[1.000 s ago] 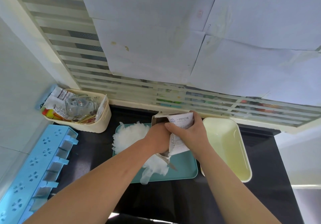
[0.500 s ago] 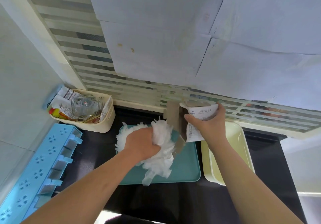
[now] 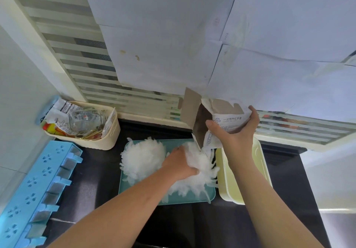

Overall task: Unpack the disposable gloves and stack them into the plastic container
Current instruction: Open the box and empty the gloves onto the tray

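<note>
1. The right hand (image 3: 234, 138) holds the glove box (image 3: 221, 120) in the air above the far right corner of the teal tray (image 3: 174, 143). Its fingers wrap the crumpled printed side and its thumb lies across the front. The torn flap end points down at the tray, likely so that anything left inside drops there. I cannot tell whether the box is empty.
2. The left hand (image 3: 179, 163) is low over the right half of the tray. Its fingers curl into a glove bunch (image 3: 202, 170), gripping it and setting it down.
3. A separate glove heap (image 3: 143, 157) fills the tray's far left part. The two lots sit side by side and almost touch, so the load is in the tray but not yet a neat stack.
4. Loose glove fingers spill over the tray's right rim and far left corner. They will need tucking in before anything is squared up.
5. A pale yellow tub (image 3: 228, 188) sits against the tray's right side, partly under the right forearm. That side has little slack.
6. A cream basket (image 3: 107, 138) of packets and a jar stands just beyond the tray's far left corner, and a blue rack (image 3: 38, 186) lies well to the left.
7. The dark counter (image 3: 289, 190) shows bare in front of the tray and past the tub. My judgement is that the nearer side gives the hands the best room.
</note>
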{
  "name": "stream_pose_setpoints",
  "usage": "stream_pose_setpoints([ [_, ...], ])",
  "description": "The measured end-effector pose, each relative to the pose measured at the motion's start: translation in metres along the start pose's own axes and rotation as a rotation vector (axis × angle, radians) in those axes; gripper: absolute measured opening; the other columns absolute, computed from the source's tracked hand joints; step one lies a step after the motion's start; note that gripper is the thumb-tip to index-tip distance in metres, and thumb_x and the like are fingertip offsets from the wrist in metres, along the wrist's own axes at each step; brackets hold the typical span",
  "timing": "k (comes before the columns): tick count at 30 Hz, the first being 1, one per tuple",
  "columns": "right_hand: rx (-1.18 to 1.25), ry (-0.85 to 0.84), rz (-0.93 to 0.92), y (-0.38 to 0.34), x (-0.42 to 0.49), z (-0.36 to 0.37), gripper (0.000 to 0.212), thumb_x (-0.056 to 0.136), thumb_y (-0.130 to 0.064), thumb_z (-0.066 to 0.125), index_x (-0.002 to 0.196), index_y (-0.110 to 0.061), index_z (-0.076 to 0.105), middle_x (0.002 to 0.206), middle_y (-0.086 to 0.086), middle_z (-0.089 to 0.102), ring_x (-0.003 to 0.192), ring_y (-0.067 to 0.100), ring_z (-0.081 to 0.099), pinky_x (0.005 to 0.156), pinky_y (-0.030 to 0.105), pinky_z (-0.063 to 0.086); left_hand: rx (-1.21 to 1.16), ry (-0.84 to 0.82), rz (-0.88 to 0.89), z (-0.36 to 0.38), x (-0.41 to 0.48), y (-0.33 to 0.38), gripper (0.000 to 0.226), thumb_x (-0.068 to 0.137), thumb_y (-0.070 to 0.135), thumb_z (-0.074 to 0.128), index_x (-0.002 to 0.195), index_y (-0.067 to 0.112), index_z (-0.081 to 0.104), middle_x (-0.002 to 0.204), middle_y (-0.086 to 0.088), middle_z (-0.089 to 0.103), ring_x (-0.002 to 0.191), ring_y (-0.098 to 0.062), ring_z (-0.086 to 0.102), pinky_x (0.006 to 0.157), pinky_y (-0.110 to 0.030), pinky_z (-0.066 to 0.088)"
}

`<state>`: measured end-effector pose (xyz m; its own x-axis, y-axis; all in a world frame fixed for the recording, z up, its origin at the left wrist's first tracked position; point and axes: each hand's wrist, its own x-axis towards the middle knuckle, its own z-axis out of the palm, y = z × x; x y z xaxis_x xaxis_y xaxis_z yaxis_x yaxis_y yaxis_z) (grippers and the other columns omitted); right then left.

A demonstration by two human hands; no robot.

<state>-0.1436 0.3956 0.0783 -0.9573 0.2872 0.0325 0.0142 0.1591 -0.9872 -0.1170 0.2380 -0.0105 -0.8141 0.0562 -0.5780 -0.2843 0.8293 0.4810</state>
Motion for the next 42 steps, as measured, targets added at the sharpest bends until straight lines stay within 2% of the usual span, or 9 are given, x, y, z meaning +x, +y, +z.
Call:
stream_pose_setpoints([
  [3,0.132,-0.021,0.114,0.0,-0.003,-0.002,0.127,0.051,-0.046,0.102,0.155,-0.034,0.029,0.142,-0.008,0.052,0.13,0.013,0.058,0.102,0.036,0.058,-0.148,0.003,0.036,-0.016,-0.009,-0.018,0.1,0.086,0.039,0.075,0.165,0.018,0.017,0.169,-0.002,0.025,0.151,-0.022,0.033,0.118,-0.034,0.034],
  [7,0.282,-0.051,0.257,0.005,-0.009,0.008,0.112,0.064,-0.032,0.098,0.155,-0.032,0.033,0.131,-0.005,0.062,0.114,0.015,0.068,0.085,0.028,0.06,-0.383,0.266,0.022,-0.038,-0.02,-0.04,0.052,0.099,0.023,0.057,0.15,0.022,0.05,0.149,0.001,0.055,0.12,-0.011,0.058,0.102,-0.031,0.051],
  [11,0.431,-0.279,0.389,0.009,-0.013,0.023,0.092,0.069,-0.031,0.091,0.149,-0.022,0.046,0.118,0.002,0.066,0.109,0.028,0.068,0.082,0.035,0.057,-1.105,0.178,-0.08,-0.055,-0.025,-0.04,0.043,0.107,0.049,0.048,0.122,0.016,0.072,0.111,-0.008,0.076,0.102,-0.024,0.073,0.084,-0.038,0.063],
  [15,0.544,-0.472,0.503,0.015,-0.021,0.029,0.068,0.08,-0.029,0.074,0.145,-0.016,0.056,0.132,0.015,0.068,0.122,0.034,0.067,0.096,0.046,0.059,-1.327,0.199,-0.079,-0.066,-0.037,-0.041,0.05,0.106,0.057,0.042,0.121,0.019,0.072,0.112,-0.005,0.077,0.104,-0.022,0.072,0.079,-0.035,0.059],
  [22,0.533,-0.385,0.669,0.027,-0.026,0.053,0.084,0.074,-0.04,0.09,0.148,-0.02,0.056,0.146,0.019,0.062,0.137,0.042,0.058,0.113,0.064,0.046,-1.165,0.442,0.054,-0.078,-0.056,-0.05,0.023,0.098,0.04,0.067,0.116,0.026,0.066,0.114,0.003,0.07,0.105,-0.012,0.065,0.085,-0.026,0.051],
  [26,0.345,-0.316,0.653,0.025,-0.033,0.066,0.104,0.07,-0.048,0.092,0.158,-0.037,0.038,0.141,0.003,0.059,0.124,0.027,0.058,0.115,0.054,0.043,-1.239,0.531,0.003,-0.098,-0.069,-0.071,0.032,0.101,0.055,0.052,0.113,0.03,0.07,0.115,0.004,0.073,0.113,-0.021,0.065,0.103,-0.045,0.052],
  [29,0.261,-0.317,0.669,0.025,-0.042,0.082,0.087,0.084,-0.05,0.084,0.157,-0.043,0.037,0.137,-0.003,0.055,0.123,0.026,0.053,0.116,0.053,0.039,-1.235,0.447,0.058,-0.109,-0.087,-0.08,0.046,0.11,0.045,0.04,0.109,0.015,0.075,0.105,0.0,0.079,0.104,-0.02,0.074,0.092,-0.035,0.059],
  [36,0.203,-0.49,0.724,0.023,-0.072,0.151,0.086,0.067,-0.078,0.081,0.14,-0.04,0.057,0.13,-0.004,0.073,0.122,0.025,0.066,0.1,0.05,0.055,-0.938,0.399,-0.091,-0.093,-0.109,-0.111,0.031,0.095,0.052,0.068,0.122,0.04,0.057,0.109,0.022,0.065,0.097,0.0,0.064,0.079,-0.025,0.058],
  [42,0.175,-0.612,0.829,0.031,-0.091,0.189,0.085,0.089,-0.077,0.059,0.162,-0.04,0.036,0.165,-0.006,0.042,0.149,0.026,0.044,0.122,0.05,0.04,-0.963,0.522,-0.209,-0.098,-0.121,-0.15,0.033,0.092,0.044,0.075,0.119,0.037,0.057,0.109,0.017,0.068,0.086,-0.006,0.073,0.074,-0.027,0.063],
])
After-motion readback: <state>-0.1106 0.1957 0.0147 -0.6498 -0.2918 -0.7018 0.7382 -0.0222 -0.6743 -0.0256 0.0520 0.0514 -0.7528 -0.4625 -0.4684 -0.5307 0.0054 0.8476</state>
